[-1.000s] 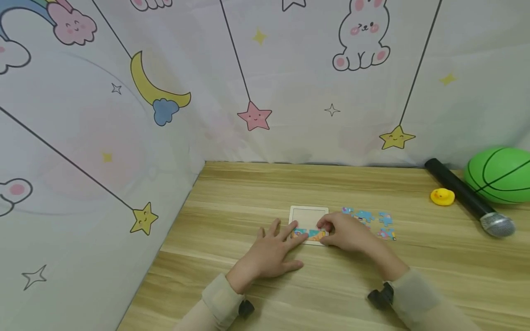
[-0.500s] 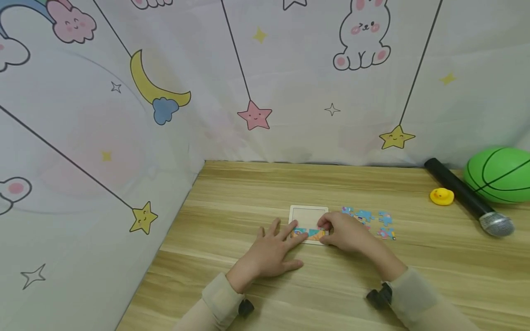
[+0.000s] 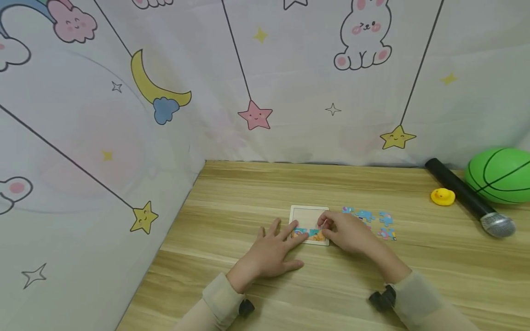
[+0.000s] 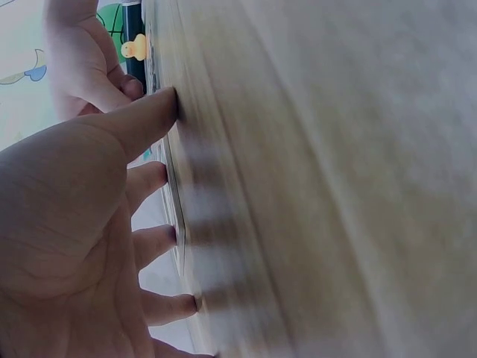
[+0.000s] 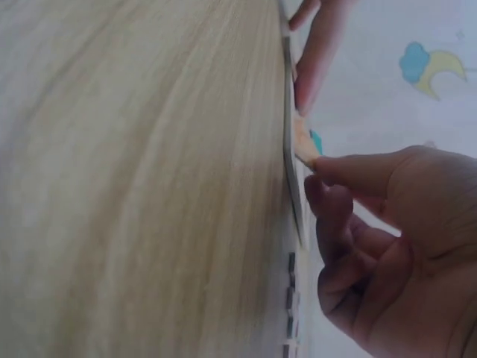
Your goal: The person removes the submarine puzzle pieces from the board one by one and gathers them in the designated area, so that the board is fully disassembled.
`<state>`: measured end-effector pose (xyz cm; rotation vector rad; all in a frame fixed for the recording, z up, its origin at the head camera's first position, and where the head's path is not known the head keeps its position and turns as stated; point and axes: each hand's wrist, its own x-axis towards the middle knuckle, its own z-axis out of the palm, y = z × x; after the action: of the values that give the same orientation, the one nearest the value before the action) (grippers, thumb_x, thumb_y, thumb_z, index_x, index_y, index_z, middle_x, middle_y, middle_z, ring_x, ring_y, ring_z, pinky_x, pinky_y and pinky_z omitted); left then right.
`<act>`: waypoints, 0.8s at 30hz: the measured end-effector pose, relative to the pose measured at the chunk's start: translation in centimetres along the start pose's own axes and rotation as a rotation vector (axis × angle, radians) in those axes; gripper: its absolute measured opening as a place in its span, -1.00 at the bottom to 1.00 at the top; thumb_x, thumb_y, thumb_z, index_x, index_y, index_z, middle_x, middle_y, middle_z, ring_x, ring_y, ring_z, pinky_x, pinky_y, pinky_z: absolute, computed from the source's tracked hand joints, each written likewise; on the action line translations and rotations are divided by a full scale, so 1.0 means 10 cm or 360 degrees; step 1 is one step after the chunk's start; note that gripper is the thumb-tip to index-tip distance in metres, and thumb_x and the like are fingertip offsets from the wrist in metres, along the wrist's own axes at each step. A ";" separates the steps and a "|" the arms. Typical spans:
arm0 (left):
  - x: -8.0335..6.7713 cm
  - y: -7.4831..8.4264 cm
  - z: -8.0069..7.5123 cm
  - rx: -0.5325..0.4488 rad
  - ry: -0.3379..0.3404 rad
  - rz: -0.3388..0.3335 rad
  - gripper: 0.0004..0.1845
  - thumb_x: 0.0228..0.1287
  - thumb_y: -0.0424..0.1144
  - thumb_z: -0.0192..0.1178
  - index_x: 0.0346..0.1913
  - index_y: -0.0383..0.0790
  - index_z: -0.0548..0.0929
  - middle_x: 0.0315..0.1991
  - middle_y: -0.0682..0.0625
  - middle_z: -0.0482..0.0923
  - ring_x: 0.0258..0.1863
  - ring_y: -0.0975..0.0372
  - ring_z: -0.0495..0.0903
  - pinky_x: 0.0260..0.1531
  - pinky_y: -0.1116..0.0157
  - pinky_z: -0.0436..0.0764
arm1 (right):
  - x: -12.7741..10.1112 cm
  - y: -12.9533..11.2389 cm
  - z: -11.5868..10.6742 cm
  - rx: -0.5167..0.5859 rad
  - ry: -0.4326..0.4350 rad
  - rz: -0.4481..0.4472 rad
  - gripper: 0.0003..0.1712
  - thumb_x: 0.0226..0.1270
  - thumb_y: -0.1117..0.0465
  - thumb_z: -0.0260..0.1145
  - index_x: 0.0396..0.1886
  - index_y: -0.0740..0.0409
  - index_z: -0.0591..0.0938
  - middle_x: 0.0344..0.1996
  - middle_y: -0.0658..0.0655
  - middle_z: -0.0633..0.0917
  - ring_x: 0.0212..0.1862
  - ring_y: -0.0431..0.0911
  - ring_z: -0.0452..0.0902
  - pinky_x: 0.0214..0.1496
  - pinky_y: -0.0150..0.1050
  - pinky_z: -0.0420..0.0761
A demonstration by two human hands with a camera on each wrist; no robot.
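Observation:
A small square jigsaw tray (image 3: 304,216) lies on the table, its upper part bare and orange-and-blue pieces along its near side. My left hand (image 3: 271,255) rests with spread fingers, some fingertips on the tray's left edge and the nearer pieces. In the left wrist view, the left thumb (image 4: 138,123) reaches down to the wood. At the tray's right side, my right hand (image 3: 349,232) pinches an orange-and-blue puzzle piece (image 5: 304,143) between thumb and fingers. That piece tilts up from the tray in the right wrist view.
Several loose blue and pink puzzle pieces (image 3: 386,218) lie right of the tray, partly behind the right hand. Farther right are a yellow rubber duck (image 3: 442,196), a black microphone (image 3: 459,188) and a green ball (image 3: 503,174). A printed cloth (image 3: 298,142) stands behind the table.
The right thumb has shifted slightly up and inward at the tray's right edge, and more of the orange piece shows. The left hand has stayed in place.

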<state>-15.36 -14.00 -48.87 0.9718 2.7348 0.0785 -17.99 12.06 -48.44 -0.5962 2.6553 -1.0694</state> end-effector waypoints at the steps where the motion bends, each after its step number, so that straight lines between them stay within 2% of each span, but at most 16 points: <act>1: 0.00 0.00 0.00 0.0001 -0.0002 -0.0001 -0.22 0.47 0.39 0.02 0.65 0.34 0.15 0.68 0.02 -0.06 0.58 -0.29 -0.02 0.26 -0.47 0.24 | 0.00 0.00 0.00 0.0000 0.0005 -0.0012 -0.89 0.48 0.28 0.35 -0.07 0.04 0.67 -0.30 -0.09 0.68 -0.32 -0.19 0.55 -0.29 -0.18 0.56; 7: 0.00 0.00 -0.01 0.0014 -0.0008 -0.0005 -0.22 0.47 0.41 0.01 0.65 0.35 0.14 0.68 0.03 -0.06 0.58 -0.28 -0.02 0.26 -0.47 0.24 | -0.01 0.02 -0.01 0.0073 0.0024 0.0022 -0.91 0.53 0.25 0.32 -0.07 -0.01 0.68 -0.30 -0.07 0.69 -0.31 -0.19 0.61 -0.31 -0.17 0.56; 12: 0.00 0.00 -0.01 0.0016 -0.0014 -0.0006 -0.22 0.47 0.40 0.01 0.66 0.35 0.13 0.68 0.03 -0.07 0.58 -0.28 -0.02 0.26 -0.47 0.24 | -0.07 0.06 -0.07 0.0141 0.0044 0.0074 -0.90 0.54 0.22 0.30 -0.05 -0.03 0.69 -0.26 -0.05 0.67 -0.37 -0.15 0.61 -0.36 -0.17 0.55; 19: 0.01 0.01 -0.03 0.0021 -0.0027 -0.0016 -0.22 0.48 0.40 0.01 0.66 0.35 0.12 0.69 0.03 -0.08 0.59 -0.28 -0.03 0.28 -0.46 0.23 | -0.25 0.18 -0.26 0.0114 0.0096 0.0029 -0.92 0.51 0.23 0.33 -0.09 -0.03 0.69 -0.27 -0.07 0.68 -0.34 -0.15 0.59 -0.30 -0.21 0.58; 24: 0.00 0.02 -0.03 0.0018 -0.0024 -0.0010 -0.22 0.48 0.40 0.00 0.66 0.35 0.11 0.69 0.03 -0.08 0.58 -0.29 -0.03 0.27 -0.47 0.22 | -0.42 0.28 -0.42 0.0123 0.0115 0.0065 -0.94 0.51 0.22 0.35 -0.11 0.01 0.71 -0.26 -0.05 0.68 -0.27 -0.14 0.58 -0.26 -0.24 0.60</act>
<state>-15.37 -13.85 -48.55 0.9630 2.7275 0.0542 -16.48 18.37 -47.19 -0.4952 2.6608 -1.1975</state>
